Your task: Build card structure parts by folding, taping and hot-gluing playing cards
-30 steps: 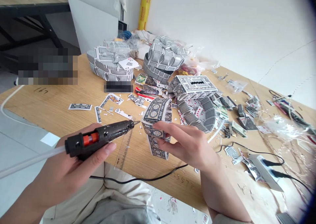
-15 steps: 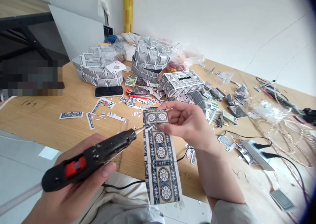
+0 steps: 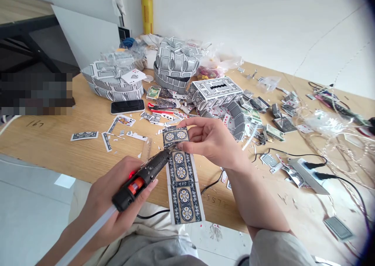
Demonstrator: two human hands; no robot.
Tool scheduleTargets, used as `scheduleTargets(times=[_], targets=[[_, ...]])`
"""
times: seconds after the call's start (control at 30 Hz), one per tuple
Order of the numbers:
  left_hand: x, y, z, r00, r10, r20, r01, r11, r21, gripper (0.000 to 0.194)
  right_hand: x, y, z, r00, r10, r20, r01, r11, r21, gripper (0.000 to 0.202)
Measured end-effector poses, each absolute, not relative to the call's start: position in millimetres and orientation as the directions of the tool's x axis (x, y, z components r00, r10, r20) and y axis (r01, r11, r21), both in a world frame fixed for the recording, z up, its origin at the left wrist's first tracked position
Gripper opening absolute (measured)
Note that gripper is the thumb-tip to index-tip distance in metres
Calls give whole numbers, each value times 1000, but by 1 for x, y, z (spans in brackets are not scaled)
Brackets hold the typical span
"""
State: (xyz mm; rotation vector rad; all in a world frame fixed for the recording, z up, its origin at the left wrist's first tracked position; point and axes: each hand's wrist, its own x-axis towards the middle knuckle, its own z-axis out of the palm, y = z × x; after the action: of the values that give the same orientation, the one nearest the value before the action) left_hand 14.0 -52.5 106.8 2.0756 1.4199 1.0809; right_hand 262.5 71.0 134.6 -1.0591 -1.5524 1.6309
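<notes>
A black glue gun (image 3: 143, 178) with a clear glue stick in its back end is gripped by my left hand (image 3: 114, 199). Its tip touches or nearly touches a joined strip of patterned cards (image 3: 184, 172), close to the top card's lower edge. My right hand (image 3: 208, 143) pinches that strip near its top between thumb and fingers. The strip hangs down past the front edge of the table (image 3: 58, 121), its patterned side facing me. Beyond my right hand lies a round bowl made of cards (image 3: 234, 119).
Behind are a card tissue box (image 3: 216, 92), two lidded card baskets (image 3: 114, 78) (image 3: 175, 63) and a phone (image 3: 127, 106). Card scraps (image 3: 121, 121) lie left of the strip. A power strip (image 3: 310, 176) with black cables and tangled cords is at the right.
The glue gun has turned steeper and its tip has come to the strip. The strip and my right hand have shifted left, and the bowl behind shows more.
</notes>
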Motion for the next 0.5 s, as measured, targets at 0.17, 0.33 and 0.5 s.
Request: scheduleTargets(times=[0.17,0.33,0.5], targets=[[18,-53,106,167,921,352,603,-378,703,8,263,70,134,-474,874,-111,91,-77,-993,50],[23,-58,107,82,954,287,632,-273,725,5,261,70,134,-472,872,-129,100,-93,-991,51],[23,-58,106,72,956,286,632,-265,729,10,261,70,132,-470,877,-97,105,-53,-993,49]])
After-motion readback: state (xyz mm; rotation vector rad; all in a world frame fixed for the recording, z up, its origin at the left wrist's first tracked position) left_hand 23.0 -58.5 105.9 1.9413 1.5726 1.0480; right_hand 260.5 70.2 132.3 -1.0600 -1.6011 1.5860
